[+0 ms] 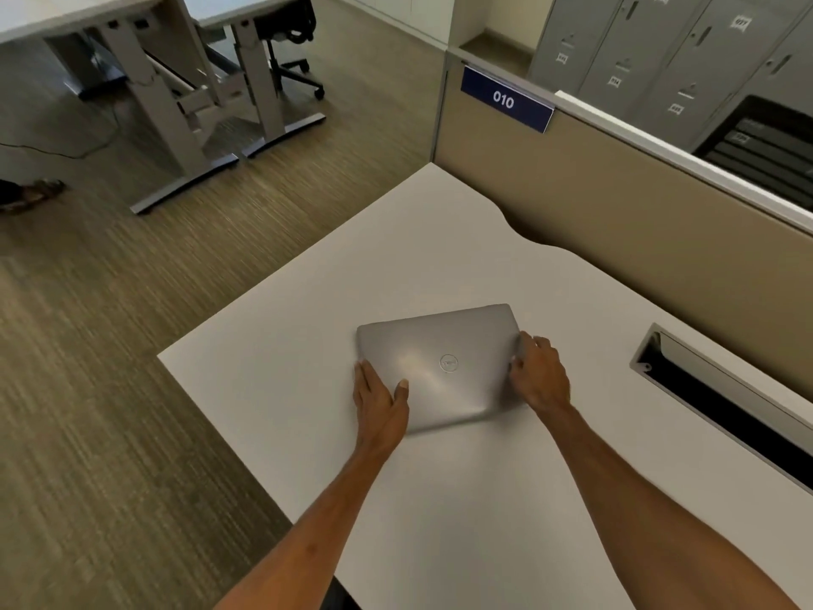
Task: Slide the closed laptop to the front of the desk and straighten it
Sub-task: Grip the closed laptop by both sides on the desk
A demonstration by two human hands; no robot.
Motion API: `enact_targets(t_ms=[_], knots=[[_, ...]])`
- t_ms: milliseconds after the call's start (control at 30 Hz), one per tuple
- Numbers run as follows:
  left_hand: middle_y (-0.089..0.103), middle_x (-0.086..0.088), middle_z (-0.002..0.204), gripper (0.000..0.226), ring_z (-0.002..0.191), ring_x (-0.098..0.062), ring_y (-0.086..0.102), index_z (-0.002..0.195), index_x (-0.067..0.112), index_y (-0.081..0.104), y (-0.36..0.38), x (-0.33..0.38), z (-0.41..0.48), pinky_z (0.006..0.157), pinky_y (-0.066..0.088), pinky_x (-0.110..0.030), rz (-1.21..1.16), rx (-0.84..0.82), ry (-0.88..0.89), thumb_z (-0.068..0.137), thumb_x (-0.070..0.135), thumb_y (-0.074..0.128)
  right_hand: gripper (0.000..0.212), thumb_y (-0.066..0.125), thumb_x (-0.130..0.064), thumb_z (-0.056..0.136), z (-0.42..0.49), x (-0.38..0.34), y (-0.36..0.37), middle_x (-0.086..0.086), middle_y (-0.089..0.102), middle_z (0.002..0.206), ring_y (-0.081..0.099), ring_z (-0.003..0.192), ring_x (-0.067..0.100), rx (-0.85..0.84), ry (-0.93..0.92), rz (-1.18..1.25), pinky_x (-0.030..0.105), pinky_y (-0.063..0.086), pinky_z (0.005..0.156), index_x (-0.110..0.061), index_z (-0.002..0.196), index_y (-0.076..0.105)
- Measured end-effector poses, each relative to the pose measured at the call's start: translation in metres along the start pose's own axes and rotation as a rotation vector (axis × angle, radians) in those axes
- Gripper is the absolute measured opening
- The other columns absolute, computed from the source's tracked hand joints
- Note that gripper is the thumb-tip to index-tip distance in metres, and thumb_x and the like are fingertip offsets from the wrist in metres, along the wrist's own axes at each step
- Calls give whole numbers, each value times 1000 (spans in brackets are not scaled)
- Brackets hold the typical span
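A closed silver laptop (444,365) lies flat on the white desk (440,266), turned slightly askew to the desk's edges. My left hand (379,402) holds its left side, thumb on the lid and fingers along the edge. My right hand (540,376) grips its right side, fingers curled over the edge. Both hands touch the laptop at opposite sides.
A recessed cable tray (721,402) opens in the desk to the right. A beige partition (638,213) with a blue "010" sign (506,99) bounds the desk's far side. Carpet floor, other desks and an office chair (290,41) lie to the left.
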State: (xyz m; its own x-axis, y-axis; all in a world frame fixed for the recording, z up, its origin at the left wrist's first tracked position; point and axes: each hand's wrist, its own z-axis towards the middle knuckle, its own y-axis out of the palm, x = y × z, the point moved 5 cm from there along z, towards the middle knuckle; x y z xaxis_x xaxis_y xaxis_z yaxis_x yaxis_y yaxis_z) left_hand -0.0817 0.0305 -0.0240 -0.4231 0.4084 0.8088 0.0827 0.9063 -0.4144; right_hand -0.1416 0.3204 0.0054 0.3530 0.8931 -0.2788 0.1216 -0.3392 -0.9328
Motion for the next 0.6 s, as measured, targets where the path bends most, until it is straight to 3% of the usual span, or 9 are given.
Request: enact_targets(t_ms=[167, 400, 533, 600], knots=[[-2, -5, 187, 84, 173, -29, -3, 176, 14, -5, 0, 8, 2, 139, 5, -48, -151, 81, -136, 115, 34, 49, 35, 54, -22, 100, 6, -1, 4, 16, 60, 126, 58, 120, 38, -9, 14, 28, 46, 52, 89, -12, 133, 52], [19, -7, 182, 73, 165, -34, 26, 176, 18, 19, -13, 20, 13, 133, 28, -55, -359, 153, -364, 111, 28, 50, 29, 59, -25, 98, 16, 2, 9, 21, 56, 125, 56, 120, 42, -17, 118, 119, 46, 50, 89, -2, 117, 59], [48, -14, 165, 82, 147, -41, 53, 157, 18, 54, -17, -9, 42, 119, 47, -64, -501, 132, -465, 78, 39, 61, 42, 63, -27, 95, 25, 7, 11, 25, 52, 133, 52, 125, 46, -69, 212, 239, 47, 49, 98, 1, 126, 58], [55, -12, 159, 81, 138, -40, 60, 150, 21, 60, -16, -27, 54, 114, 53, -64, -543, 123, -497, 71, 38, 62, 45, 65, -25, 91, 26, 8, 11, 24, 50, 135, 51, 126, 45, -85, 259, 292, 47, 48, 99, 0, 128, 56]])
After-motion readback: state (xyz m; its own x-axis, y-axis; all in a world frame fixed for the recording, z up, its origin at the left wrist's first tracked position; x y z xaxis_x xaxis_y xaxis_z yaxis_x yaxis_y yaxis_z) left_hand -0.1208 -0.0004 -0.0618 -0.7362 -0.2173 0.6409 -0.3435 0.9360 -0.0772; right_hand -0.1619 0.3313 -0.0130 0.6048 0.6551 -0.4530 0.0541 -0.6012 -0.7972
